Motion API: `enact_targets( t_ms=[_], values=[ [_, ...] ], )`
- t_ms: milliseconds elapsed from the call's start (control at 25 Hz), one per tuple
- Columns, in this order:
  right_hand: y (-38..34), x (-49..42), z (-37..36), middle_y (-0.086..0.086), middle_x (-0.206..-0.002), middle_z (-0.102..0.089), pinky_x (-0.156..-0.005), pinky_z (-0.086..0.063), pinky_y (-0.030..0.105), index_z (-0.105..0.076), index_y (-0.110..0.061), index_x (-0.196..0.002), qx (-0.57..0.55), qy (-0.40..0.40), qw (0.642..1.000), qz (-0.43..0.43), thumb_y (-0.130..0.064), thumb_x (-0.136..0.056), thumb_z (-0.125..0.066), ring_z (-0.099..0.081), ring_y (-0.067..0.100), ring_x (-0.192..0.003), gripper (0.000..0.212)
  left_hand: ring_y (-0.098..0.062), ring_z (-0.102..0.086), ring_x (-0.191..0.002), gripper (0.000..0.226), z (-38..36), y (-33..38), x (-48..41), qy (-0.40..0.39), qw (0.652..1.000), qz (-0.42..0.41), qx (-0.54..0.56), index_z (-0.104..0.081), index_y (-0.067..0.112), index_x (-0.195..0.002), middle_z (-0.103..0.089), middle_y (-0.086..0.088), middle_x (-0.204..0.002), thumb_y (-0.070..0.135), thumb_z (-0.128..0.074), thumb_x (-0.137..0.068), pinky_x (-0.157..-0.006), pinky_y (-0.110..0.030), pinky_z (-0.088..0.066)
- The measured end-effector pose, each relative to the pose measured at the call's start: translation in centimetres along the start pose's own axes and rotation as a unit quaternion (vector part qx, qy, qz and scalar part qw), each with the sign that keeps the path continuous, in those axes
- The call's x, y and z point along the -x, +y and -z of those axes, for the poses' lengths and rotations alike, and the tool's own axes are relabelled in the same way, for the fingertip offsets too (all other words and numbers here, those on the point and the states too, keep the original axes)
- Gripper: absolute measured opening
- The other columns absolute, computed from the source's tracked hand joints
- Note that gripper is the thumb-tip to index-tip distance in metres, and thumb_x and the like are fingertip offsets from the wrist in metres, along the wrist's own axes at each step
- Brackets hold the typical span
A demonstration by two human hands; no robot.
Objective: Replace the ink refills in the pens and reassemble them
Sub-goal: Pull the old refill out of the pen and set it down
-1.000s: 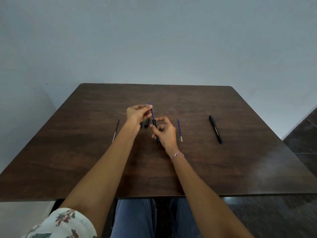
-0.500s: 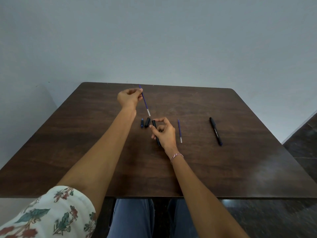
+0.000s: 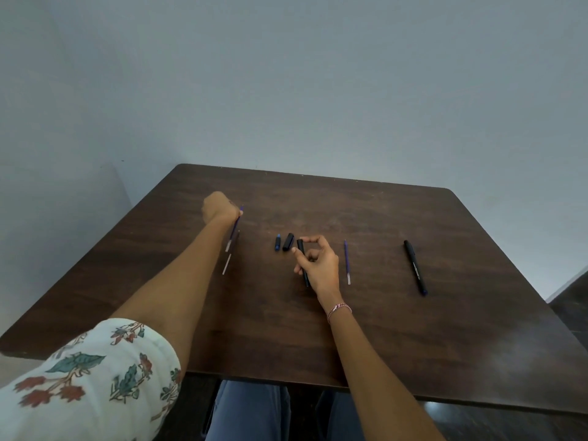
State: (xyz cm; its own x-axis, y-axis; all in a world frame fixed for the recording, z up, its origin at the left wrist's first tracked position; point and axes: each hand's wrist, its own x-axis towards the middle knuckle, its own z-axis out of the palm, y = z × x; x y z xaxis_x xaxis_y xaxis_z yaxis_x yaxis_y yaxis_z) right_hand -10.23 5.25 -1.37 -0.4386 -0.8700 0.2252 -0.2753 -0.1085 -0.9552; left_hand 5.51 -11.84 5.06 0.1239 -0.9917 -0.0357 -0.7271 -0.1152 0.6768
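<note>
Left hand (image 3: pixel 220 207) far out on the left, fingers curled round a blue refill (image 3: pixel 234 229); its pale tip slants down over a thin grey refill (image 3: pixel 226 265) lying on the table (image 3: pixel 381 329); right hand (image 3: pixel 319 265) near centre, fingers curled round the black barrel (image 3: pixel 300 244) — cap (image 3: pixel 288 242) and blue-tipped piece (image 3: pixel 277 243) just left of it; spare refill (image 3: pixel 347 261) and whole pen (image 3: pixel 415 267) lie to the right.

Stretching the left arm far forward and to the left, curling the left hand (image 3: pixel 221 206) round a purple refill (image 3: pixel 234 229). Holding the right arm shorter and nearer, gripping a black pen barrel (image 3: pixel 300 246) in the right hand (image 3: pixel 319 265), arching forefinger and thumb into a loop at its upper end.
</note>
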Motion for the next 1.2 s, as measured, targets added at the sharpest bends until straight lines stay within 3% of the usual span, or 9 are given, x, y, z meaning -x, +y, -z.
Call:
enact_targets(
  t_ms=[320,640,920,1080,1200],
  values=[
    [-0.4,0.1,0.1,-0.003,-0.052,-0.062,-0.051,-0.048,0.01,-0.052,-0.028,-0.096,-0.006,-0.011,1.0,0.001,-0.011,-0.086,-0.069,-0.059,0.001,-0.045,0.025,-0.036,-0.064,-0.099,0.029,-0.7,-1.4,0.6,0.004,0.997,0.01,-0.079,-0.066,-0.004,-0.096,-0.066,-0.022,-0.104,0.017,-0.077,-0.079,-0.075,-0.04,-0.053],
    [-0.3,0.1,0.1,-0.002,-0.054,-0.063,-0.053,-0.048,0.01,-0.053,-0.026,-0.098,-0.01,-0.01,1.0,-0.005,-0.011,-0.087,-0.068,-0.06,0.001,-0.046,0.024,-0.028,-0.068,-0.092,0.026,-0.8,-2.7,0.3,-0.028,0.995,0.025,-0.089,-0.065,-0.001,-0.096,-0.069,-0.017,-0.099,0.018,-0.074,-0.081,-0.082,-0.04,-0.057],
    [-0.2,0.0,0.1,-0.002,-0.055,-0.064,-0.055,-0.049,0.012,-0.053,-0.025,-0.1,-0.003,-0.01,1.0,-0.007,-0.013,-0.087,-0.068,-0.06,0.002,-0.047,0.024,-0.031,-0.066,-0.095,0.027,-1.0,-3.0,0.6,-0.008,0.996,0.025,-0.089,-0.066,-0.002,-0.098,-0.068,-0.018,-0.1,0.019,-0.073,-0.082,-0.08,-0.039,-0.056],
    [-0.1,-0.1,-0.1,-0.004,-0.055,-0.065,-0.057,-0.049,0.012,-0.056,-0.026,-0.103,-0.009,0.0,1.0,-0.011,-0.015,-0.086,-0.07,-0.06,0.0,-0.049,0.025,-0.022,-0.066,-0.081,0.024,-1.3,-2.1,1.4,0.064,0.995,-0.03,0.077,-0.069,0.003,-0.093,-0.07,-0.013,-0.088,0.025,-0.063,-0.09,-0.07,-0.03,-0.051],
    [0.1,-0.1,-0.2,-0.005,-0.059,-0.068,-0.066,-0.051,0.013,-0.057,-0.031,-0.106,-0.025,0.016,0.999,-0.011,-0.02,-0.085,-0.071,-0.063,0.001,-0.055,0.028,-0.013,-0.067,-0.078,0.014,-2.7,-1.0,3.4,0.043,0.96,-0.034,0.273,-0.069,0.01,-0.094,-0.071,-0.004,-0.086,0.022,-0.064,-0.089,-0.072,-0.023,-0.051]
  ],
)
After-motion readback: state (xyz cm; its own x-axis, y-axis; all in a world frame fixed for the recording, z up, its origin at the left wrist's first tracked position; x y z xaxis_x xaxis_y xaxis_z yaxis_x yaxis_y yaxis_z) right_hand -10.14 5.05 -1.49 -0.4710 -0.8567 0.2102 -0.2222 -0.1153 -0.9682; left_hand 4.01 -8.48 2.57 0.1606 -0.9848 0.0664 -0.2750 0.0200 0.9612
